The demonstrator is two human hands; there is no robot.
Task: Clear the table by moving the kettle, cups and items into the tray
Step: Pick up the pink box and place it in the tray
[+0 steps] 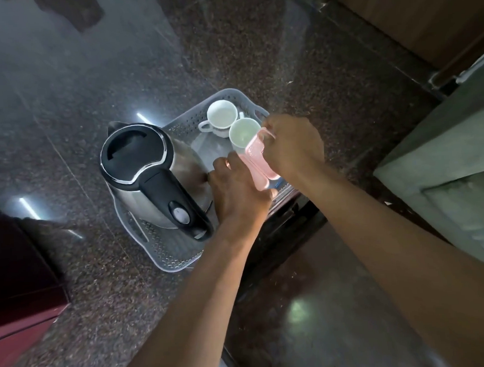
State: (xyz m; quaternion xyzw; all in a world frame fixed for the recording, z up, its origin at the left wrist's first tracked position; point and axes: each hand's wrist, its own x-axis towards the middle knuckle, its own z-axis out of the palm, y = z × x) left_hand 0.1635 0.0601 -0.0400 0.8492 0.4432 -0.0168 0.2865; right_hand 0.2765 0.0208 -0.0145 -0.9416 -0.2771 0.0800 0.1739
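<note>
Both hands, left hand (240, 191) and right hand (292, 145), grip a pink container (258, 166) at the perforated tray's (172, 258) counter-edge side, hiding its base; kettle (151, 176) crowds the left.

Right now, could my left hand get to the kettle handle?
Probably yes. The left hand sits right beside the kettle, and nothing covers the black handle. But its grip is on the pink container, so it would have to let go first.
</note>
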